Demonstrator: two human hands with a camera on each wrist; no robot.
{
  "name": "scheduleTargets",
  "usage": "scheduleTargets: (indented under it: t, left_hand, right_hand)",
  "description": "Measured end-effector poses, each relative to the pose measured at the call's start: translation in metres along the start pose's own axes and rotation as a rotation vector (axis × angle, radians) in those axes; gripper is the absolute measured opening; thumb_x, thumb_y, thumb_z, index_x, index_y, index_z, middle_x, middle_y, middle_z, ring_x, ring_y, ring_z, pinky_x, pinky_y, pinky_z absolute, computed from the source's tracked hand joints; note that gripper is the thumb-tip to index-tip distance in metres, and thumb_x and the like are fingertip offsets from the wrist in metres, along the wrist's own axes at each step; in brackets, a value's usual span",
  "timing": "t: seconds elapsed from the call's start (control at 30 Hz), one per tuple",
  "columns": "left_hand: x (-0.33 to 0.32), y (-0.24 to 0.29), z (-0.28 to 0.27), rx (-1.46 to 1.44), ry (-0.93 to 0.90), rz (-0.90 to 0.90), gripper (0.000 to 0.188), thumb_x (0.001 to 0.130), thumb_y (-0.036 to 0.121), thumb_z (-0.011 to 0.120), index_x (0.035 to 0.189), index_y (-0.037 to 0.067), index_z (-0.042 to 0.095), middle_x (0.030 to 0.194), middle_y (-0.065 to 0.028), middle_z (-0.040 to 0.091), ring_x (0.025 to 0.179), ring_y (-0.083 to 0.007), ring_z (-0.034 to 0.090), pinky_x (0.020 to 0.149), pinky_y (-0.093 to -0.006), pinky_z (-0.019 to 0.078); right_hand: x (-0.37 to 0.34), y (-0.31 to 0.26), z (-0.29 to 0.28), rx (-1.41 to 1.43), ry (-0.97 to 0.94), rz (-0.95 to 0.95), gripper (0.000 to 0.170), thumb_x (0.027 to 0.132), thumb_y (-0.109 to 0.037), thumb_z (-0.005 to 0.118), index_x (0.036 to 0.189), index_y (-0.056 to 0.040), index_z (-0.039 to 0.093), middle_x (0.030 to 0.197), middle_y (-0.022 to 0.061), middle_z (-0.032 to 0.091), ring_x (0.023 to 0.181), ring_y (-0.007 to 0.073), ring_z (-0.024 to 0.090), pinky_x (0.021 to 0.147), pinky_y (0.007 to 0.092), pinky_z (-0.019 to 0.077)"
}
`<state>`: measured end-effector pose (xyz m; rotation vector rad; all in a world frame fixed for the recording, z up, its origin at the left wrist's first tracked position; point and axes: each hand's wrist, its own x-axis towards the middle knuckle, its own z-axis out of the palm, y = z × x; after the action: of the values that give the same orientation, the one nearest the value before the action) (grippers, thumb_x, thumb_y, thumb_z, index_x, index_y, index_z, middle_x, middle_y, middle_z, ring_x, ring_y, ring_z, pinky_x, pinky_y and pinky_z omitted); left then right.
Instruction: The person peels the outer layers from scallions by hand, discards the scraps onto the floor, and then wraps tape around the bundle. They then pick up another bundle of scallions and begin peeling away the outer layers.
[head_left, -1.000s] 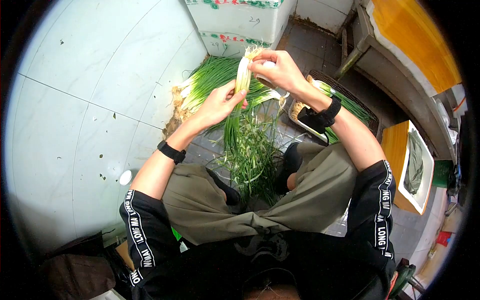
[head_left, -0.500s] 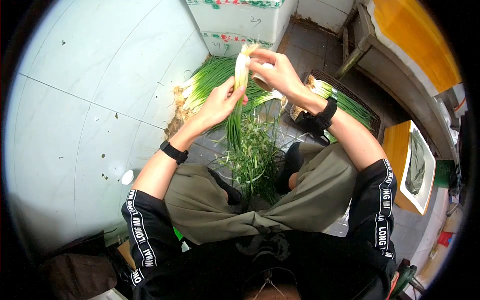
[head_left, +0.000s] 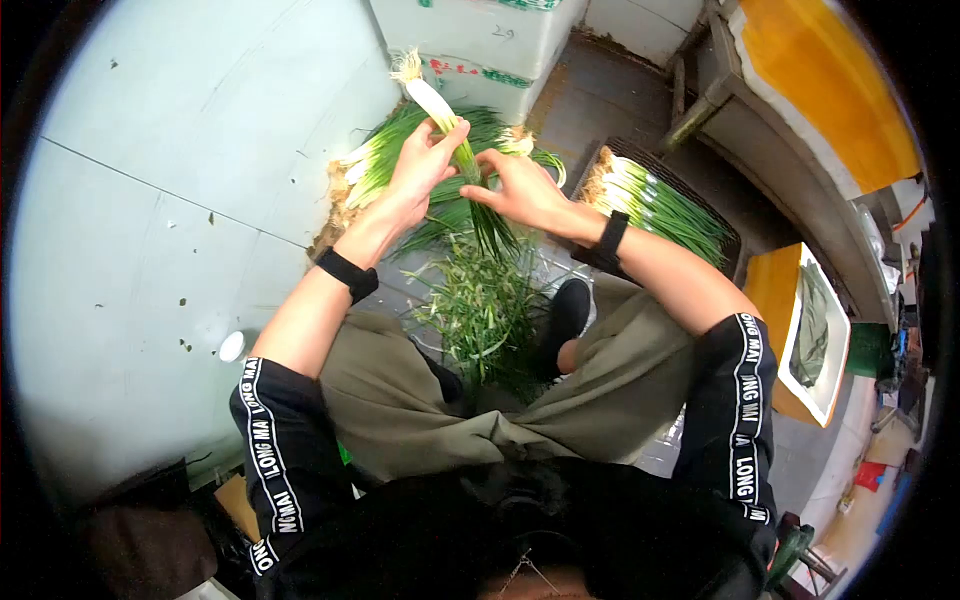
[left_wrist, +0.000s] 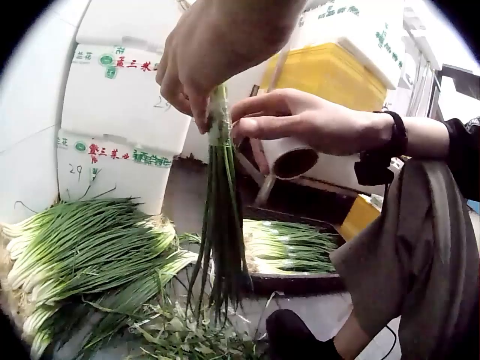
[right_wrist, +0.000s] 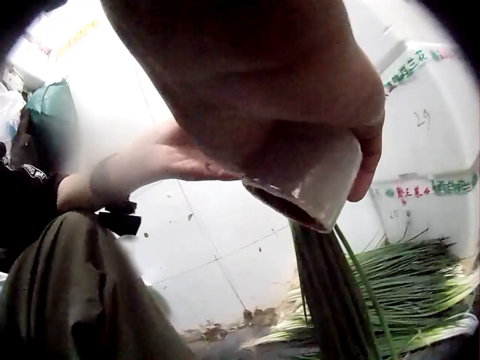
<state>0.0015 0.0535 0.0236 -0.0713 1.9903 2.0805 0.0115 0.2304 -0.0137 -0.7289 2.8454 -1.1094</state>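
Note:
The left hand grips a bunch of scallions below the white stems; its roots point to the upper left and its leaves hang down. Beside the leaves, the right hand has its thumb and fingertips at the bunch. The left wrist view shows a shiny band around the bunch between the hands. A white roll with a brown core sits in the right hand, and the right wrist view shows this roll under curled fingers, partly hidden by them.
Loose scallions lie by the tiled wall, with leaf trimmings between the feet. Banded bunches fill a dark basket on the right. White foam boxes stand behind; an open box is farther right.
The bunch has tilted, its root end moving to the upper left. From near the roots, the right hand has moved down to the leaf part. The left hand has shifted up and left, still gripping.

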Motion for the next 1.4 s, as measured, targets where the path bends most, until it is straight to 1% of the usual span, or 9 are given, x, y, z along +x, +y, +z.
scheduleTargets:
  t: [0.07, 0.17, 0.23, 0.3, 0.63, 0.9, 1.07, 1.33, 1.4]
  left_hand:
    - [0.003, -0.002, 0.003, -0.002, -0.076, -0.011, 0.056, 0.096, 0.039, 0.066, 0.135, 0.003, 0.048, 0.124, -0.0096, 0.057, 0.119, -0.0157, 0.053, 0.099, -0.0385, 0.0459]
    - [-0.001, 0.002, 0.008, 0.042, -0.169, 0.002, 0.075, 0.096, 0.040, 0.066, 0.149, 0.000, 0.032, 0.137, -0.0154, 0.052, 0.130, -0.0223, 0.049, 0.103, -0.0383, 0.0469]
    - [-0.002, -0.001, 0.003, 0.086, -0.140, -0.008, 0.072, 0.098, 0.044, 0.062, 0.149, 0.002, 0.035, 0.139, -0.0153, 0.051, 0.130, -0.0226, 0.049, 0.103, -0.0377, 0.0468]
    - [-0.005, -0.004, -0.008, 0.152, -0.110, -0.018, 0.069, 0.099, 0.049, 0.056, 0.148, 0.003, 0.038, 0.139, -0.0144, 0.052, 0.130, -0.0207, 0.049, 0.102, -0.0375, 0.0469]
    - [-0.033, 0.000, -0.046, 0.279, -0.063, -0.055, 0.054, 0.103, 0.039, 0.051, 0.144, 0.004, 0.045, 0.134, -0.0133, 0.058, 0.128, -0.0208, 0.052, 0.100, -0.0352, 0.0477]
    - [-0.040, -0.006, -0.057, 0.373, -0.059, -0.122, 0.047, 0.104, 0.034, 0.051, 0.143, 0.007, 0.048, 0.133, -0.0127, 0.059, 0.128, -0.0204, 0.054, 0.099, -0.0345, 0.0475]
    - [-0.035, -0.009, -0.052, 0.429, -0.052, -0.156, 0.047, 0.104, 0.034, 0.052, 0.143, 0.008, 0.048, 0.134, -0.0125, 0.059, 0.126, -0.0204, 0.055, 0.100, -0.0345, 0.0464]
    - [-0.030, -0.010, -0.061, 0.432, 0.006, -0.165, 0.047, 0.104, 0.033, 0.051, 0.142, 0.006, 0.048, 0.133, -0.0127, 0.060, 0.125, -0.0203, 0.056, 0.100, -0.0338, 0.0472]
    - [-0.030, -0.009, -0.062, 0.419, -0.009, -0.121, 0.047, 0.104, 0.033, 0.051, 0.142, 0.005, 0.048, 0.131, -0.0128, 0.060, 0.124, -0.0198, 0.057, 0.100, -0.0326, 0.0474]
  right_hand:
    - [0.004, 0.017, -0.007, -0.086, 0.009, -0.016, 0.043, 0.086, -0.041, 0.072, 0.100, -0.0006, 0.066, 0.079, 0.0218, 0.069, 0.079, 0.0390, 0.070, 0.071, 0.0473, 0.0542]
    - [0.010, 0.026, -0.038, -0.117, -0.077, 0.102, 0.043, 0.085, -0.044, 0.070, 0.096, -0.0024, 0.070, 0.084, 0.0213, 0.071, 0.081, 0.0384, 0.070, 0.075, 0.0458, 0.0548]
    - [0.015, 0.055, -0.045, -0.102, 0.089, 0.035, 0.046, 0.085, -0.046, 0.069, 0.101, -0.0035, 0.073, 0.092, 0.0205, 0.073, 0.084, 0.0357, 0.072, 0.079, 0.0438, 0.0558]
    - [0.008, 0.066, -0.080, -0.096, 0.035, 0.116, 0.050, 0.090, -0.044, 0.068, 0.114, 0.0007, 0.069, 0.095, 0.0160, 0.074, 0.079, 0.0257, 0.072, 0.074, 0.0363, 0.0563]
    - [-0.093, 0.209, -0.201, -0.657, -0.114, 0.265, 0.038, 0.090, -0.040, 0.066, 0.107, -0.0054, 0.068, 0.092, 0.0166, 0.072, 0.086, 0.0371, 0.069, 0.077, 0.0459, 0.0549]
    - [-0.187, 0.308, -0.134, -0.879, -0.384, 0.355, 0.033, 0.091, -0.032, 0.065, 0.107, -0.0036, 0.059, 0.104, 0.0176, 0.067, 0.092, 0.0361, 0.067, 0.084, 0.0449, 0.0526]
    - [-0.204, 0.349, -0.071, -0.949, -0.360, 0.458, 0.044, 0.089, -0.035, 0.068, 0.118, -0.0041, 0.057, 0.111, 0.0171, 0.062, 0.096, 0.0317, 0.067, 0.090, 0.0418, 0.0490]
    - [-0.120, 0.308, -0.069, -0.721, -0.416, 0.358, 0.037, 0.090, -0.030, 0.068, 0.115, -0.0037, 0.060, 0.115, 0.0201, 0.063, 0.094, 0.0378, 0.067, 0.082, 0.0472, 0.0540]
    - [-0.083, 0.287, -0.069, -0.589, -0.449, 0.351, 0.036, 0.089, -0.031, 0.068, 0.115, -0.0061, 0.065, 0.101, 0.0182, 0.070, 0.094, 0.0366, 0.067, 0.083, 0.0458, 0.0537]
